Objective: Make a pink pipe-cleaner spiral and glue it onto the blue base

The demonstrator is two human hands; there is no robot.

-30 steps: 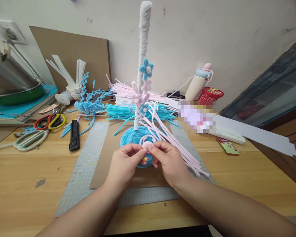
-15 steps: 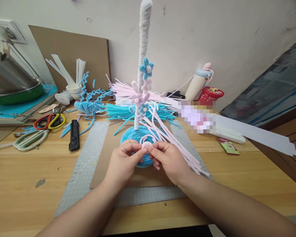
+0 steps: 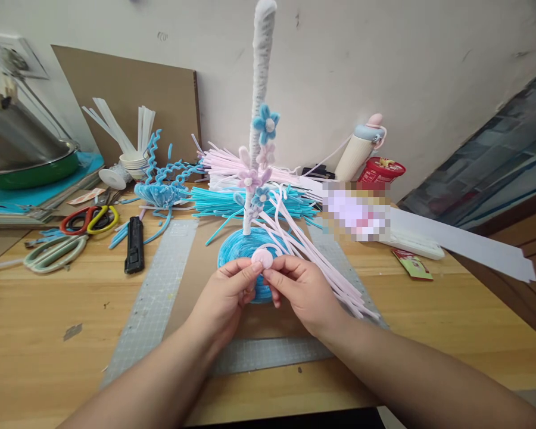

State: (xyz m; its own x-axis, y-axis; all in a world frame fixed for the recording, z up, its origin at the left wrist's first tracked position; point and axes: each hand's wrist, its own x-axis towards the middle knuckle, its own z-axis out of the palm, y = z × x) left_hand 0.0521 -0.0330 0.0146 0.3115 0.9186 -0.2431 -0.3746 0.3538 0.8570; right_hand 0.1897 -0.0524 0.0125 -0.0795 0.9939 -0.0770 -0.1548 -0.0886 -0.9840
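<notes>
Between my two hands is a pink pipe cleaner coil (image 3: 261,257), a small flat disc with a loose curved end behind it. My left hand (image 3: 232,286) pinches its left lower edge with thumb and fingers. From the other side, my right hand (image 3: 297,292) closes thumb and fingers on its right edge. Just beyond and below the coil lies a round blue base (image 3: 236,243), partly hidden by my hands. From its back rises a white wrapped pole (image 3: 261,65) bearing a blue flower (image 3: 266,124) and several pink, lilac and blue ones.
Loose pink pipe cleaners (image 3: 317,262) lie right of my hands; a turquoise bundle (image 3: 214,202) lies behind. Cardboard (image 3: 192,316) covers a grey cutting mat (image 3: 147,310). Leftward are red-yellow scissors (image 3: 89,220), green-handled scissors (image 3: 56,253) and a black tool (image 3: 134,244). A bottle (image 3: 355,152) stands back right.
The pink coil has tilted up so that its flat round face shows more fully, and has shifted slightly left. My fingers have shifted a little around it; the base and pole have stayed put.
</notes>
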